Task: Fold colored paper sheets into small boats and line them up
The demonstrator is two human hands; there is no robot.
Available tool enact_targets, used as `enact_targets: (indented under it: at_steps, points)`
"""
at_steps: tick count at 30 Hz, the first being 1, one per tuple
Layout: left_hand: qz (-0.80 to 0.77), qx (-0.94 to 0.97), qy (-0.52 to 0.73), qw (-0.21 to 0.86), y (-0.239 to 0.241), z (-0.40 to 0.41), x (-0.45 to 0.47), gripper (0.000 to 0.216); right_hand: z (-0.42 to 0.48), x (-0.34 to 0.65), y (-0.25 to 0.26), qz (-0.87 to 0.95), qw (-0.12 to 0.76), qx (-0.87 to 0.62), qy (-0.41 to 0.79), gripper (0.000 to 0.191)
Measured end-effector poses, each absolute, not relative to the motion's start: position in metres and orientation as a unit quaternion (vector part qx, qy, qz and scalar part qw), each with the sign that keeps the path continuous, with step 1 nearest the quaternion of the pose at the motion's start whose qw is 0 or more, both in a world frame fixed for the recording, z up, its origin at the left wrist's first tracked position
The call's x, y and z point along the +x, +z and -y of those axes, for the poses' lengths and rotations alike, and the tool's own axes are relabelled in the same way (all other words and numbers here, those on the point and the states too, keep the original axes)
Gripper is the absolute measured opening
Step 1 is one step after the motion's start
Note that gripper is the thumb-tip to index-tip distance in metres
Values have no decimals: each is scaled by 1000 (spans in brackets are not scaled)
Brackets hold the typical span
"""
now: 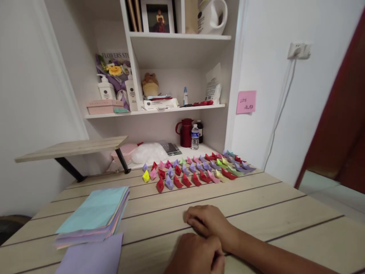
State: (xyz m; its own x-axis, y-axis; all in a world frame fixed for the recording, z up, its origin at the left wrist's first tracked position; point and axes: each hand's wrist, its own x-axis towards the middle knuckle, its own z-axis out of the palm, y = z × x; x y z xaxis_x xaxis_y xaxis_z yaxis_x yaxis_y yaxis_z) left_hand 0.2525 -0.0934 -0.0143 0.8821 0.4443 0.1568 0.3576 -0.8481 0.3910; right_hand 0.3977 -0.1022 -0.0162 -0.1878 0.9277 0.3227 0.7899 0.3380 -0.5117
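My right hand (205, 221) lies on the wooden table (270, 213) with its fingers curled under, and I see nothing in it. Just in front of it, at the bottom edge, my left hand (194, 255) is loosely closed, touching the right wrist. A stack of pastel paper sheets (94, 213), light blue on top, sits to the left. A single lilac sheet (91, 257) lies in front of the stack. Beyond my hands, several small folded paper boats (194, 171) in red, pink, purple, yellow and green stand in rows across the table.
A low wooden riser shelf (71, 148) stands at the back left. A red jug (186, 132) and a water bottle (195, 137) stand behind the boats. White wall shelves (176, 108) hold bottles and boxes. A pink sticky note (245, 102) and a socket (299, 50) are on the right wall.
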Motion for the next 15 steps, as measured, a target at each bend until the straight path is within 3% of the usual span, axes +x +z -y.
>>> enact_targets:
  at_steps: [10,15]
  points:
    - [-234,940,143,203,-9,99,250,10,99,394,-19,786,188,-590,-13,15]
    - [-242,942,141,184,-8,98,252,11,97,396,-16,807,173,-563,-23,29]
